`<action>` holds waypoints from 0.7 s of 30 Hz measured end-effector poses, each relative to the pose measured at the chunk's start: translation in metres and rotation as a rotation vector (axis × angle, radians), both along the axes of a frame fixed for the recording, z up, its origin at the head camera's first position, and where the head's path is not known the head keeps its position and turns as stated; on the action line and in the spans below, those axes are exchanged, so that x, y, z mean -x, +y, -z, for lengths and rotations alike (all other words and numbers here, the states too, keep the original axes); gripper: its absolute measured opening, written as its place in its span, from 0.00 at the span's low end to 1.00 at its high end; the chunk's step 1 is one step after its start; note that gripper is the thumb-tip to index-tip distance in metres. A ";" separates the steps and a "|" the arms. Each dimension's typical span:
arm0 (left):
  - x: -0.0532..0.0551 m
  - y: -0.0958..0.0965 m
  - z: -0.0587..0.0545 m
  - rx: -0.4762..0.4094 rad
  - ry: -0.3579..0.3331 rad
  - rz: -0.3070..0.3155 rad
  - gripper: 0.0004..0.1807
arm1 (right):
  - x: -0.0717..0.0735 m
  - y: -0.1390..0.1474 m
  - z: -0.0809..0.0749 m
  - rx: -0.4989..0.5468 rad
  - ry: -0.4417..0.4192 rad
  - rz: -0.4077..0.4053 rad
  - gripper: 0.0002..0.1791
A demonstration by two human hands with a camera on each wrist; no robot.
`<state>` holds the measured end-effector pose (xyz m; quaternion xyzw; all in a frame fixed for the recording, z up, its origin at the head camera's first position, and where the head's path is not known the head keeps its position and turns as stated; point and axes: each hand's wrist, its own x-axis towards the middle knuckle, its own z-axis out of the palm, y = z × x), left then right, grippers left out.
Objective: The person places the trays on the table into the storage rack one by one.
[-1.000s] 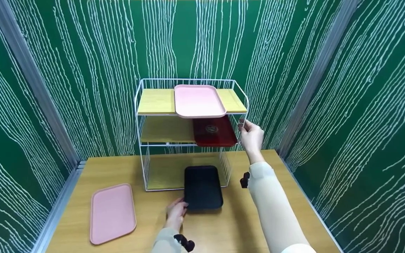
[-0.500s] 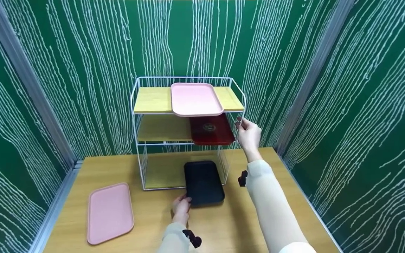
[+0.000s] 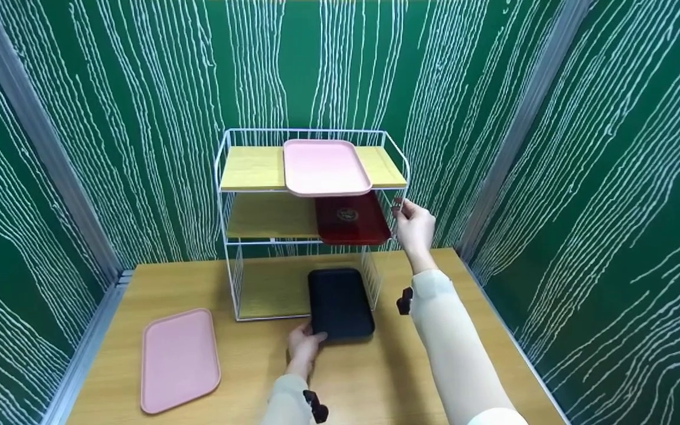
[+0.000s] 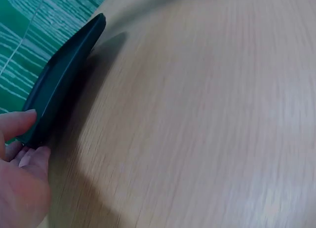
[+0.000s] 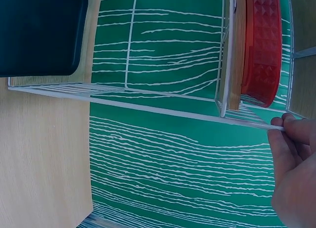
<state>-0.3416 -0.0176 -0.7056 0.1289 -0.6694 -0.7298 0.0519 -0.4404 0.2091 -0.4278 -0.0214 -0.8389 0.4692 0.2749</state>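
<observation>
A: The left hand (image 3: pixel 303 343): what is held by it?

B: The near left corner of the black tray (image 3: pixel 341 304) is pinched, thumb above and fingers beneath. By the right hand (image 3: pixel 415 227), the front right upright (image 5: pixel 168 112) of the rack (image 3: pixel 254 168) is pinched between thumb and fingers, at a height between the top and middle shelves.

A: And where is that tray to be found?

B: At the right half of the rack's front. Its far part lies over the bottom shelf (image 3: pixel 272 292); its near part juts out over the tabletop (image 3: pixel 245 372). A shadow is cast beneath, so the near end seems to be held up. Whether the far end is touching the shelf cannot be told.

A: Which step is judged to be in hand?

B: The setting of the tray on the bottom shelf, most likely, with the rack steadied meanwhile.

A: And what is called for next?

B: A level push toward the rack's back, it would seem, with the right side bars avoided. Jolts should be spared: the front of the rack is overhung by the red tray (image 3: pixel 352 219) on its middle shelf and the pink tray (image 3: pixel 326 167) on its top.
</observation>
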 end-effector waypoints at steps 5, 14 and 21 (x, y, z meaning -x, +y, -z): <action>0.001 -0.003 0.004 0.088 0.078 0.070 0.41 | -0.001 0.000 -0.001 -0.004 0.004 0.005 0.17; -0.001 0.001 0.016 0.347 0.152 0.042 0.31 | -0.002 0.000 0.002 -0.002 0.012 0.007 0.18; 0.001 0.005 0.011 0.469 0.105 -0.072 0.25 | 0.000 -0.001 0.000 -0.010 0.009 0.013 0.18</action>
